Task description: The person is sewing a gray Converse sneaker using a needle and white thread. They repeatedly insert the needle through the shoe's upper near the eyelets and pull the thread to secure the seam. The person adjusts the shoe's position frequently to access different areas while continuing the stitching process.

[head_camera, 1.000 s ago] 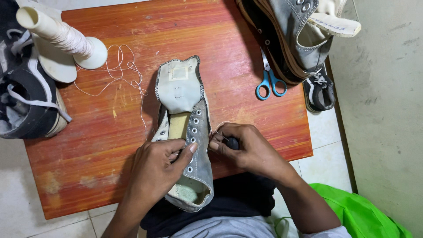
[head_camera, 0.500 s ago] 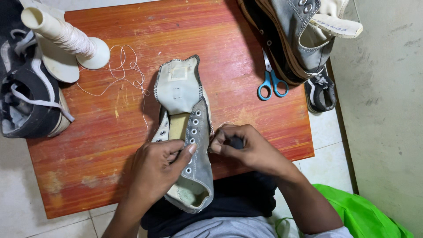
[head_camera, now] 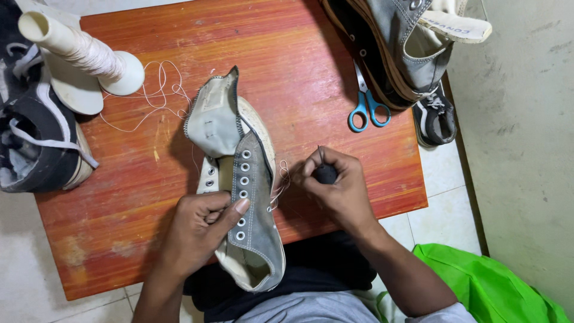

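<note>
A worn grey canvas sneaker (head_camera: 248, 197) lies lengthwise on a reddish wooden table (head_camera: 335, 66), its heel hanging over the near edge and its tongue folded back toward the far side, showing a pale lining. Metal eyelets run in rows down the upper, and the pale rubber sole edge shows along one side.

The left hand (head_camera: 200, 230) is closed around the shoe's near half: the thumb presses flat across the eyelet row while the other fingers curl under the opposite flap, pinning the shoe to the table. The right hand (head_camera: 335, 182), just beside the shoe and clear of it, is folded almost into a fist around a small dark tool handle (head_camera: 326, 173); a thin point seems to stick up from it, though it is too small to be sure. A loop of white thread (head_camera: 280, 182) runs between that fist and the eyelet side of the shoe.

Beyond the left-hand grip, loose thread trails across the table to a large white thread cone (head_camera: 81, 51) lying tilted on its base. Further out on that side, a dark sneaker with white laces (head_camera: 39, 146) sits at the table edge. Beyond the right hand lie blue-handled scissors (head_camera: 368, 107), closed, and past them a heap of grey and black shoes (head_camera: 406, 48) overhanging the far corner. A bright green bag (head_camera: 496, 287) lies on the tiled floor beside the right forearm.
</note>
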